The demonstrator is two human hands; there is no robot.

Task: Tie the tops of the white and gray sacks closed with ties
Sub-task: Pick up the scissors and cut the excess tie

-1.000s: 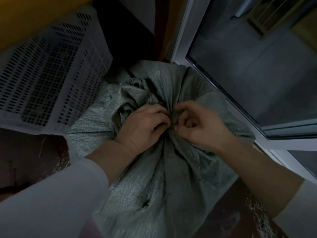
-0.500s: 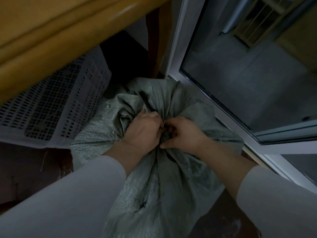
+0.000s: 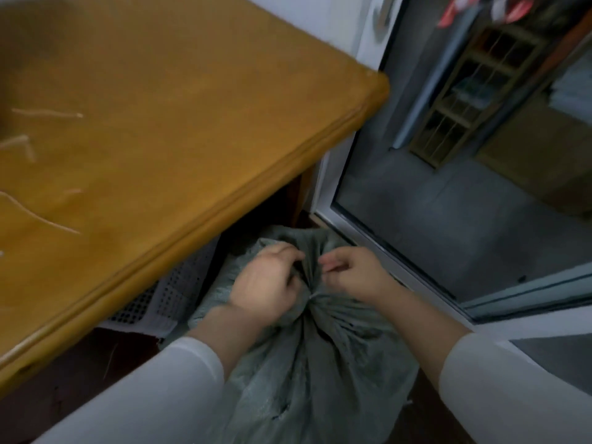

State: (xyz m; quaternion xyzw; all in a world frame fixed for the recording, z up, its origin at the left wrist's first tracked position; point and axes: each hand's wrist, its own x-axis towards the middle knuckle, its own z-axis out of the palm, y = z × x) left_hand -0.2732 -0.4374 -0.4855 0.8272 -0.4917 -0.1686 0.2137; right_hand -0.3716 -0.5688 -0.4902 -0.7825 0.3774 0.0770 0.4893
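A gray woven sack point(image 3: 320, 373) stands on the floor below me, its top gathered into a bunched neck point(image 3: 312, 270). My left hand point(image 3: 266, 283) is closed around the left side of that neck. My right hand point(image 3: 355, 274) sits just right of it, fingers curled and pinched together; whether they hold a tie is too blurred to tell. Several thin pale strips point(image 3: 48, 114), possibly ties, lie on the wooden table at the left. No white sack is in view.
A yellow-brown wooden table point(image 3: 192, 123) overhangs the sack's upper left. A white perforated plastic crate point(image 3: 166, 299) stands under it beside the sack. A white-framed glass door point(image 3: 448, 219) runs along the right, close to the sack.
The view has tilted up, bringing the table top into sight. My right hand has drawn slightly away from the left, which still grips the neck.
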